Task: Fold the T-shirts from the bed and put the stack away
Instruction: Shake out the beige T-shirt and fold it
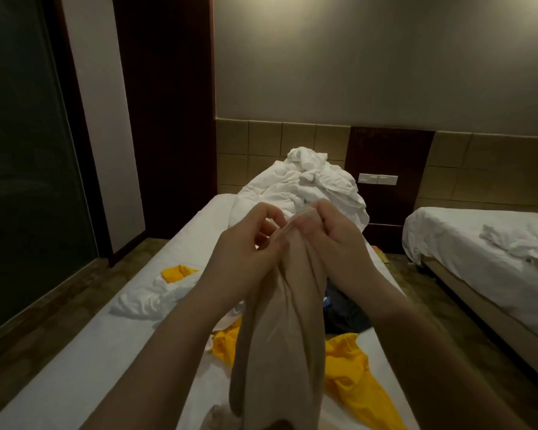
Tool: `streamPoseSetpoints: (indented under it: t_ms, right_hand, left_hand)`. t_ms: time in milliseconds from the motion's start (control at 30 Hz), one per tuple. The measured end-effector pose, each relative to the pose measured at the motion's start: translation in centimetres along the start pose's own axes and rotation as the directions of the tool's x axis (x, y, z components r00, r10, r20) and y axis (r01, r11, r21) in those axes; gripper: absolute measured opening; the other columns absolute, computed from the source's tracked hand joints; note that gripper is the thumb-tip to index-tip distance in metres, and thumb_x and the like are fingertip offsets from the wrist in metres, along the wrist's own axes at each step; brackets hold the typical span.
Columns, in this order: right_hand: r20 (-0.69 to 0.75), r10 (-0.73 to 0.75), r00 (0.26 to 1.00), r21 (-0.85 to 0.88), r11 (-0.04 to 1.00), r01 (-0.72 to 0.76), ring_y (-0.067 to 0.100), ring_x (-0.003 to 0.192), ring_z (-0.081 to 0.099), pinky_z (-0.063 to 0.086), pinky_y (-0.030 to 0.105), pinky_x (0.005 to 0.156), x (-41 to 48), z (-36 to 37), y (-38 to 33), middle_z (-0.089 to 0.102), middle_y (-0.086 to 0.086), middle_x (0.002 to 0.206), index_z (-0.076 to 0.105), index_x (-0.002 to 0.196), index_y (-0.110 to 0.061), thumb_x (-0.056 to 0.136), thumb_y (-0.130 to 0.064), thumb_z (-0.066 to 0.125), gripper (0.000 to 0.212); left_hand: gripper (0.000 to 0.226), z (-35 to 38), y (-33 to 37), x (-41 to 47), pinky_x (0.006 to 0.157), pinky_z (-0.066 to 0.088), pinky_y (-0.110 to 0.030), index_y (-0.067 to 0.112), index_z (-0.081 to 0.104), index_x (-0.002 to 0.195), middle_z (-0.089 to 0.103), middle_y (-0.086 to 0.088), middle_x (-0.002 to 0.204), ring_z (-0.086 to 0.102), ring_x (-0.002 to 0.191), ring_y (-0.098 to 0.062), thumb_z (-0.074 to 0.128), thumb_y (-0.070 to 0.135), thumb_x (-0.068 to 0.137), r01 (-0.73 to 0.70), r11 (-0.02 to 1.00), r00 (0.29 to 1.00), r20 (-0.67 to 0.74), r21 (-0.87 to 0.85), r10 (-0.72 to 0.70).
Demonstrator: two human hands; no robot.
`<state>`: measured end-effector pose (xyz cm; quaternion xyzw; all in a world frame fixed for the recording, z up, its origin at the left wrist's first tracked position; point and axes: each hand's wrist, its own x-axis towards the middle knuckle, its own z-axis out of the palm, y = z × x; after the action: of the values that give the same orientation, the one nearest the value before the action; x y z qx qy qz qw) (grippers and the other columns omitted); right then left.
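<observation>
Two hands are raised close together over the bed (75,367), and both pinch the top edge of a beige shirt (280,336). The left hand (246,246) holds the bunched edge between its thumb and curled fingers. The right hand (333,237) grips the same edge just beside it with its thumb pressed on the front, so the two hands nearly touch. Which edge of the garment this is cannot be told. The beige shirt hangs in long folds between the forearms, lifted off the mattress, and its lower end runs out of view at the bottom. Under it on the white sheet lies a crumpled yellow shirt (351,370), spread to either side of the hanging cloth. A dark shirt (345,311) lies just beyond that, near the right edge of the bed. To the left sits a rumpled white shirt (149,297) with a yellow piece (177,273) resting at its far end. A heaped white duvet (308,187) fills the head of the bed against the tiled headboard. A switch plate (378,179) is on the dark panel beside it. A second bed (466,240) stands well apart on the right.
</observation>
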<state>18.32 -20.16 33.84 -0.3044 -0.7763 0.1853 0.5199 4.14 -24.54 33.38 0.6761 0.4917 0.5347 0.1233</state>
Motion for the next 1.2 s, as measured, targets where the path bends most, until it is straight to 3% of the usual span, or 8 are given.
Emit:
streamPoseSetpoints:
  t_ms: [167, 300, 533, 733, 867, 1000, 1100, 1200]
  right_hand:
    - [-0.068, -0.097, 0.993, -0.080, 0.993, 0.092, 0.001, 0.064, 0.051, 0.038, 0.010, 0.059, 2.8, -2.2, -0.9, 0.054, -0.012, 0.066, 0.053, 0.077, -0.015, 0.090, -0.032, 0.051, 0.022]
    - [-0.130, -0.167, 0.977, -0.134, 0.980, 0.149, 0.008, 0.073, 0.052, 0.036, 0.009, 0.061, 5.0, -3.8, -1.7, 0.058, 0.003, 0.079, 0.057, 0.087, -0.003, 0.086, -0.038, 0.049, 0.036]
    - [-0.192, -0.138, 0.972, -0.244, 0.966, 0.089, 0.000, 0.073, 0.051, 0.038, 0.015, 0.067, 6.2, -5.8, -2.0, 0.056, -0.012, 0.079, 0.056, 0.087, -0.014, 0.093, -0.034, 0.053, 0.021]
    - [-0.227, -0.131, 0.965, -0.389, 0.921, 0.034, 0.014, 0.081, 0.055, 0.041, 0.031, 0.073, 5.6, -7.4, -2.0, 0.061, -0.001, 0.087, 0.056, 0.098, -0.010, 0.095, -0.039, 0.047, 0.031]
    - [-0.003, 0.130, 0.992, -0.420, 0.900, -0.119, 0.021, 0.089, 0.058, 0.046, 0.039, 0.081, 5.7, -9.5, -0.9, 0.062, 0.007, 0.095, 0.057, 0.102, -0.010, 0.093, -0.039, 0.050, 0.032]
    - [0.225, 0.378, 0.898, -0.499, 0.837, -0.227, 0.022, 0.098, 0.056, 0.042, 0.032, 0.078, 6.4, -11.5, -0.7, 0.061, 0.003, 0.099, 0.062, 0.098, -0.015, 0.088, -0.036, 0.060, 0.024]
    - [0.114, 0.183, 0.976, -0.553, 0.828, -0.091, 0.021, 0.095, 0.054, 0.036, 0.026, 0.074, 8.7, -13.1, -2.2, 0.059, 0.005, 0.096, 0.061, 0.097, -0.012, 0.088, -0.031, 0.062, 0.021]
    - [-0.208, -0.068, 0.976, -0.397, 0.918, -0.020, 0.010, 0.076, 0.049, 0.034, 0.006, 0.061, 10.5, -13.6, -4.7, 0.054, 0.001, 0.079, 0.059, 0.092, -0.012, 0.088, -0.026, 0.063, 0.015]
  left_hand:
    - [0.007, -0.9, -0.3, 0.8, 0.062, 0.047, -0.017, 0.035, 0.056, 0.074, 0.061, 0.009, 0.073, 0.056, 0.072, -0.008, 0.051, 0.040, 0.077, -0.072, 0.994, 0.997, 0.004, 0.085, 0.072]
    - [0.031, -0.4, -0.8, 1.0, 0.070, 0.050, -0.029, 0.017, 0.068, 0.079, 0.065, 0.001, 0.074, 0.058, 0.072, -0.014, 0.049, 0.042, 0.078, -0.066, 0.994, 0.996, 0.061, 0.088, 0.061]
    - [0.065, 2.2, -2.4, 0.5, 0.057, 0.037, -0.026, 0.007, 0.056, 0.066, 0.051, -0.003, 0.062, 0.043, 0.057, -0.008, 0.040, 0.069, 0.064, 0.068, 0.982, 0.996, 0.044, 0.175, -0.077]
    - [0.039, 2.4, -4.3, 0.2, 0.055, 0.032, -0.027, 0.016, 0.053, 0.055, 0.050, 0.001, 0.054, 0.046, 0.056, -0.013, 0.065, 0.039, 0.084, 0.194, 0.980, 0.981, -0.009, 0.035, -0.194]
    - [0.030, -1.0, -3.1, 2.2, 0.057, 0.040, -0.019, 0.017, 0.066, 0.060, 0.060, 0.002, 0.056, 0.053, 0.059, -0.012, 0.073, 0.042, 0.074, 0.213, 0.974, 0.977, -0.016, -0.077, -0.214]
    - [0.008, -5.1, -0.1, 5.5, 0.054, 0.044, -0.012, 0.017, 0.072, 0.074, 0.065, 0.002, 0.068, 0.058, 0.059, -0.002, 0.077, 0.023, 0.074, 0.170, 0.982, 0.970, 0.163, 0.083, -0.182]
    - [0.018, -7.1, 2.7, 8.1, 0.060, 0.046, -0.018, 0.016, 0.071, 0.084, 0.066, -0.002, 0.082, 0.059, 0.073, -0.009, 0.077, 0.029, 0.073, 0.148, 0.954, 0.968, 0.161, 0.260, -0.194]
    - [0.027, -8.5, 4.9, 10.5, 0.053, 0.046, -0.015, 0.002, 0.069, 0.080, 0.064, -0.003, 0.070, 0.058, 0.062, -0.009, 0.078, 0.025, 0.071, 0.105, 0.994, 0.994, 0.032, 0.029, -0.106]
